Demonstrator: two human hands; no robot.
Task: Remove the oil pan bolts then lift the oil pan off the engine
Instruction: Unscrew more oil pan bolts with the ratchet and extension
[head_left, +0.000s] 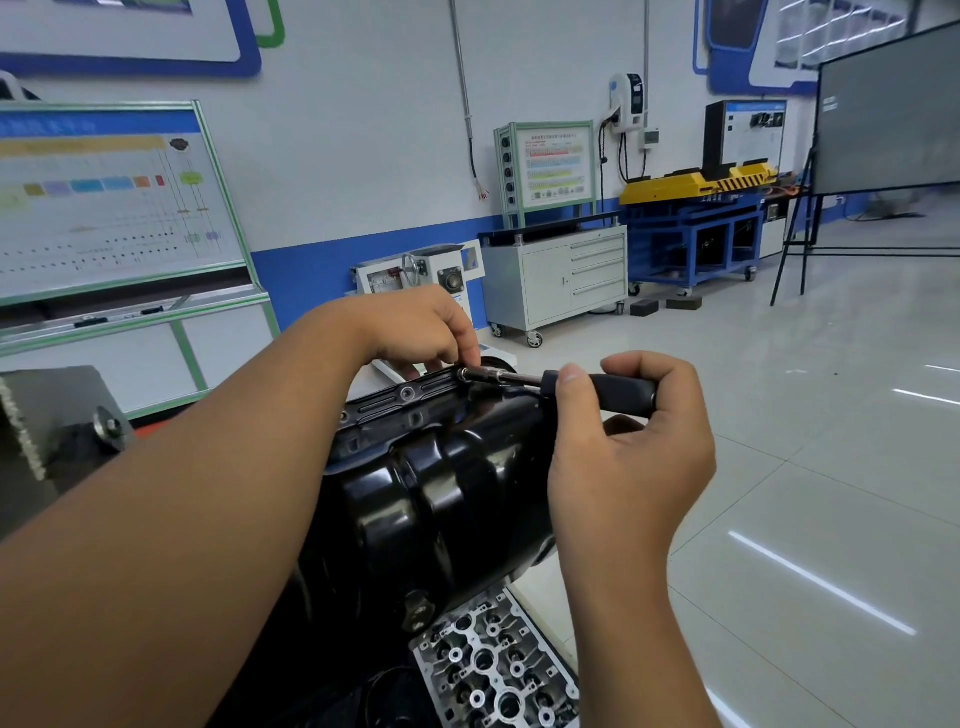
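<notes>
While the right hand (631, 441) curls around the black handle of a socket driver (561, 385), thumb pressed along the grip, the left hand (415, 327) reaches across with fingers bent, pinching down at the driver's metal tip where it meets the flange; the tip seems to sit on a bolt (461, 372), though the fingers hide the bolt head itself. The glossy black oil pan (441, 483) lies between the forearms, seated on the engine, not lifted; along its near flange (395, 397) at least one hole looks empty, so some bolts are probably out, and others remain, with the lifting yet to come. Below, a bare metal cylinder head (498, 670) rests; beyond stretches a tiled workshop floor (805, 415) with a grey tool cabinet (561, 280).
</notes>
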